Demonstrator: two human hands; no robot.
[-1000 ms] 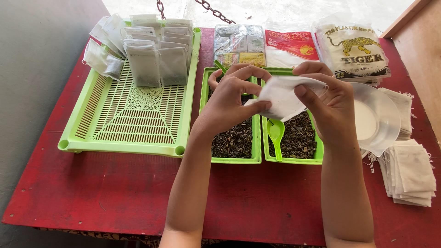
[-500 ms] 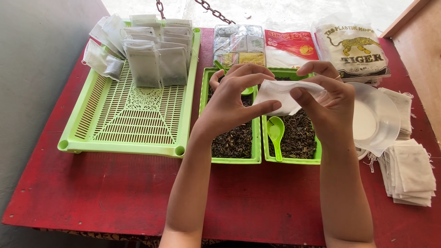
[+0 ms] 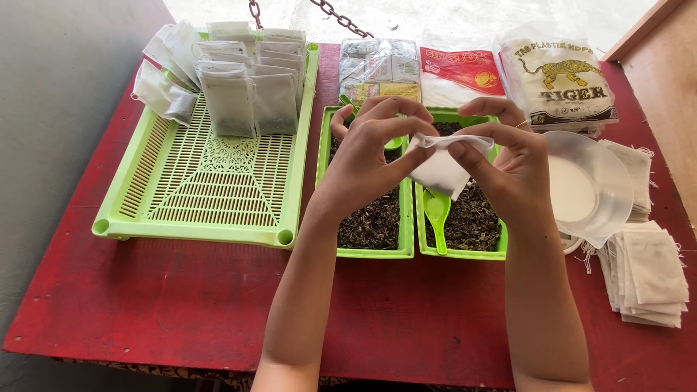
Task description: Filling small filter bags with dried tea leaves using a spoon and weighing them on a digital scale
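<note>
A worn red wooden table [image 3: 181, 319] carries everything. At its centre sit two small green plastic trays of dark loose leaves [image 3: 374, 250]. Left of these trays lies a large green slatted plastic tray [image 3: 203, 181]; right of them, a stack of white paper sachets [image 3: 650, 272]; behind them, what seem to be plastic packets [image 3: 465, 72].

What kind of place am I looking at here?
Probably a small hand tea-packing bench: red table, trays of loose tea, filled sachets in a green basket, empty bags stacked right.
</note>
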